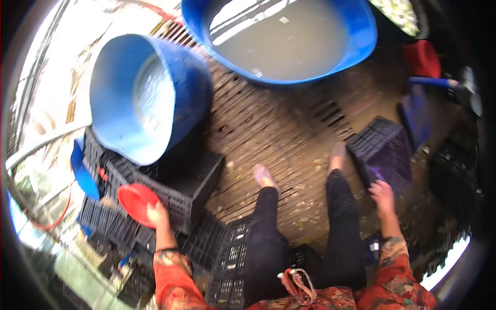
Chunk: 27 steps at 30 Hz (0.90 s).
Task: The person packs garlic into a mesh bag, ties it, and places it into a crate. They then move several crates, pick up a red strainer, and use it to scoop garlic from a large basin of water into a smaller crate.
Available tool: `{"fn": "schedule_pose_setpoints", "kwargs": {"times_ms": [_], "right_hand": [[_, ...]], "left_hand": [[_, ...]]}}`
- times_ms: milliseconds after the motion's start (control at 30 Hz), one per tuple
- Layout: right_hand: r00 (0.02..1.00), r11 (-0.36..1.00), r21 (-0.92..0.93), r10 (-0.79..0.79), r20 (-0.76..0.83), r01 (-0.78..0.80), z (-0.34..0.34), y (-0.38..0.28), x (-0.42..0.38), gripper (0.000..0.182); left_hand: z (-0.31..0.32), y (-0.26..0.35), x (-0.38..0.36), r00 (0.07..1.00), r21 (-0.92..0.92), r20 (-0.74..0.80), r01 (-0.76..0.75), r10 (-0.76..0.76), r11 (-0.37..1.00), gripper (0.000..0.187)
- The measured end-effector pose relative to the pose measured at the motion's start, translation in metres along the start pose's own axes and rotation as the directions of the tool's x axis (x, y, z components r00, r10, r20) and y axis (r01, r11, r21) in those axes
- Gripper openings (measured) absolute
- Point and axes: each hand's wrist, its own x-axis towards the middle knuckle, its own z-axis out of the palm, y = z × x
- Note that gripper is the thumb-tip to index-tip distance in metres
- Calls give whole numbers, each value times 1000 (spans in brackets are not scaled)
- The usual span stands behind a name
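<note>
My left hand (158, 213) grips the rim of a red bowl (137, 202), beside a black crate (173, 204) at the left. On that crate a tall blue tub (194, 88) leans over with its mouth toward me. At the right, my right hand (381, 190) is at the near edge of a dark purple crate (386, 147) on the floor, its fingers bent and blurred. Whether those fingers hold the crate's edge is too unclear to tell.
A large blue tub (356, 46) of murky water stands ahead on the slatted wooden floor (248, 113). Farther right are a red container (422, 58) and a blue-handled tool (431, 81). More black crates (230, 258) sit beside my legs.
</note>
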Motion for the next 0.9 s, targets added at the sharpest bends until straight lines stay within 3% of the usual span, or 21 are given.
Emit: {"fn": "schedule_pose_setpoints", "kwargs": {"times_ms": [33,67,100,133,167,200,233,267,300,333,367,467,567,667,700,733,800,833,867,900], "right_hand": [[970,965,-192,-141,196,179,43,-25,-15,32],[883,865,-303,-274,380,399,86,-50,-31,31],[770,957,-11,-228,596,291,125,-62,-40,25],[771,971,-45,-158,617,235,163,-78,-63,33],[703,928,-13,-272,657,371,198,-111,-93,38],[617,908,88,-347,707,410,228,-126,-110,46],[563,826,77,-445,697,558,255,-130,-119,56],[447,583,-42,-572,688,811,268,-150,-130,68],[434,576,-38,-571,697,817,277,-170,-142,80],[451,519,-111,-595,665,847,282,-182,-146,92],[500,571,-79,-634,590,817,283,-194,-144,95],[647,690,-5,-676,354,724,267,-230,-114,100],[709,703,-105,-683,175,703,220,-292,-52,88],[718,712,-100,-678,156,695,169,-356,23,87],[678,668,-122,-729,91,734,148,-382,51,86],[646,636,-148,-763,22,757,126,-409,75,85],[633,633,-215,-770,-77,744,76,-456,137,82],[534,572,-228,-819,-210,788,52,-473,175,70],[723,778,-157,-625,-294,608,23,-488,205,41],[726,798,-270,-602,-332,539,-10,-492,245,41]], "left_hand": [[-5,4,5,999,-138,-46,-7,1,990,32],[-30,25,-2,981,-202,-52,-192,185,960,28],[-51,53,-17,964,-221,-185,-229,190,948,27],[-86,93,-37,972,-381,-89,-237,219,894,26],[-121,129,-61,965,-523,4,-220,261,823,26],[-142,157,-82,933,-542,-41,-321,357,777,25],[-156,184,-102,914,-580,-69,-363,399,729,26],[-160,211,-119,919,-789,-46,-273,391,550,28],[-152,228,-126,926,-935,28,-109,376,338,34],[-159,265,-137,933,-991,129,108,336,79,38],[-166,299,-145,931,-968,246,248,271,26,37],[-172,384,-154,892,-944,278,322,356,-68,32],[-178,477,-169,819,-925,285,371,497,-82,32],[-175,586,-188,760,-941,245,337,602,-42,31],[-174,626,-198,728,-954,204,297,654,-33,32],[-166,663,-203,666,-969,196,242,720,39,37],[-134,735,-212,454,-986,148,132,879,97,43],[-128,772,-212,446,-982,173,150,878,118,43],[-121,810,-208,428,-989,148,46,892,142,50],[-112,846,-202,414,-986,124,-54,902,160,57]]}}
